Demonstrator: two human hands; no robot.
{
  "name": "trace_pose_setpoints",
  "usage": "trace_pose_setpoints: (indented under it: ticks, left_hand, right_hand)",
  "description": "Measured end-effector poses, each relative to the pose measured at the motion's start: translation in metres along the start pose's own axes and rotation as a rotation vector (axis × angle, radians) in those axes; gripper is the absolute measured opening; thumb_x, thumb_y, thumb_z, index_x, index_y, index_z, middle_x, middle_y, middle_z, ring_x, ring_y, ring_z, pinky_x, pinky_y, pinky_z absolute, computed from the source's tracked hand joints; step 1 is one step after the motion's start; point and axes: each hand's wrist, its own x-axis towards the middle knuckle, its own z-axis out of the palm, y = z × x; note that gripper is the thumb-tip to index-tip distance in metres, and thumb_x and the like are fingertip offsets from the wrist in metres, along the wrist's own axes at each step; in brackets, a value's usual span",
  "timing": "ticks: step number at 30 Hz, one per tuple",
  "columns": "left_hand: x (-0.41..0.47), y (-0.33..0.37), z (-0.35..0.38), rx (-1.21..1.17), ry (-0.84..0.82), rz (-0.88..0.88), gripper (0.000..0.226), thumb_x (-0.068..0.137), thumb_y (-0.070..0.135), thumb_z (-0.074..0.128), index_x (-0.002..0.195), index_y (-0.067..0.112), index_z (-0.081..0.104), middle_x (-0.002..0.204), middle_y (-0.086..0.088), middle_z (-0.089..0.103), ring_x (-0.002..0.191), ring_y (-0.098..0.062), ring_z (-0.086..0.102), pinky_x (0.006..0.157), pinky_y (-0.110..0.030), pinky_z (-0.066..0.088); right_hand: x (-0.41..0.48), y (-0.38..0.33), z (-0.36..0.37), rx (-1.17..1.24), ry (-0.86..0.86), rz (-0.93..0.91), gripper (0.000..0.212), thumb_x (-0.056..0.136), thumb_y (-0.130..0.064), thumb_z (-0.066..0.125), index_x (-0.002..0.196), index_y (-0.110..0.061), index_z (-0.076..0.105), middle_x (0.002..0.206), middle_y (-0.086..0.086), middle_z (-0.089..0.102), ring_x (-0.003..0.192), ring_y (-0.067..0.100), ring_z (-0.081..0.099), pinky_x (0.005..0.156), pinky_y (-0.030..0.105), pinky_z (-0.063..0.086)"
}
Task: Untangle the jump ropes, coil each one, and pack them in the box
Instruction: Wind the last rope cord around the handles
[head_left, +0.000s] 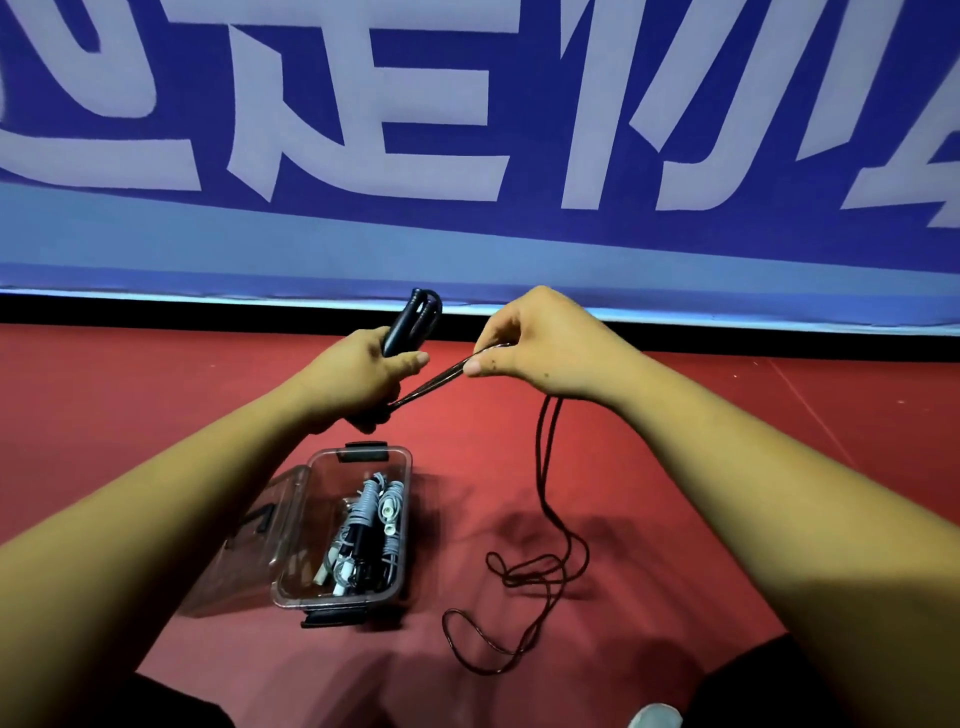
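Black jump rope (551, 525): both handles (410, 322) clenched in left hand (358, 382) as coiling anchor; right hand (524, 340) pinches doubled cord taut. Slack trails on red floor (675, 493), right of open box (353, 603) with pale ropes (371, 519) packed inside.

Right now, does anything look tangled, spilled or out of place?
The black rope trails from the right hand into loose, crossing loops on the red floor beside the clear box, not yet coiled. Nothing looks spilled or damaged.
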Motion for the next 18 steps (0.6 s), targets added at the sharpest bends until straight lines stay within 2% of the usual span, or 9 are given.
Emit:
trace_pose_setpoints:
  ticks: [2,5,8,9,12,16,18]
  left_hand:
    - [0.0,0.003,0.003,0.035,0.024,0.047,0.012,0.099,0.031,0.059,0.094,0.022,0.053,0.066,-0.015,0.049,0.052,-0.026,0.054,0.042,-0.03,0.048]
    - [-0.001,0.006,0.004,-0.032,0.024,0.08,0.012,0.1,0.028,0.058,0.093,0.02,0.052,0.065,-0.014,0.049,0.056,-0.028,0.061,0.043,-0.031,0.05]
    - [-0.005,0.008,0.005,-0.138,-0.067,0.081,0.014,0.101,0.026,0.054,0.097,0.014,0.048,0.063,-0.013,0.06,0.074,-0.035,0.074,0.043,-0.03,0.048]
    - [-0.006,0.007,0.006,-0.17,-0.107,0.062,0.016,0.102,0.026,0.054,0.098,0.012,0.046,0.063,-0.014,0.061,0.071,-0.037,0.073,0.043,-0.029,0.046]
    - [-0.01,0.004,0.009,-0.25,-0.236,-0.007,0.032,0.101,0.03,0.054,0.109,-0.001,0.048,0.058,-0.014,0.054,0.042,-0.026,0.053,0.044,-0.028,0.042]
    - [-0.015,0.005,0.011,-0.308,-0.406,-0.025,0.05,0.094,0.047,0.054,0.112,0.001,0.057,0.055,-0.009,0.039,0.039,-0.017,0.033,0.048,-0.027,0.035]
    - [-0.014,0.005,0.009,-0.285,-0.465,-0.021,0.047,0.092,0.045,0.064,0.108,0.001,0.057,0.056,-0.006,0.031,0.041,-0.015,0.028,0.048,-0.026,0.029]
  right_hand:
    - [0.003,0.006,-0.001,-0.036,0.061,0.003,0.015,0.077,-0.038,0.079,0.074,-0.024,0.074,0.067,-0.009,0.066,0.062,0.002,0.056,0.059,0.024,0.042]
    - [0.005,0.012,-0.005,-0.062,0.123,0.01,0.016,0.075,-0.042,0.079,0.074,-0.027,0.074,0.072,-0.01,0.069,0.075,0.007,0.061,0.069,0.032,0.051]
    - [0.004,0.015,-0.007,-0.052,0.141,0.002,0.017,0.075,-0.043,0.079,0.076,-0.026,0.074,0.074,-0.011,0.07,0.077,0.008,0.061,0.072,0.034,0.051]
    - [0.004,0.015,-0.007,-0.059,0.141,-0.002,0.018,0.075,-0.043,0.079,0.076,-0.026,0.074,0.074,-0.011,0.069,0.077,0.007,0.061,0.071,0.033,0.051]
    - [0.007,0.021,-0.007,-0.088,0.146,0.001,0.022,0.073,-0.047,0.079,0.076,-0.026,0.074,0.072,-0.011,0.068,0.076,0.008,0.06,0.07,0.034,0.051]
    - [0.009,0.031,-0.003,-0.119,0.151,0.04,0.032,0.069,-0.054,0.079,0.07,-0.024,0.07,0.065,-0.006,0.063,0.067,0.014,0.057,0.064,0.035,0.049]
    - [0.01,0.034,-0.003,-0.139,0.13,0.025,0.028,0.073,-0.05,0.077,0.072,-0.024,0.07,0.068,-0.007,0.065,0.069,0.014,0.058,0.066,0.035,0.049]
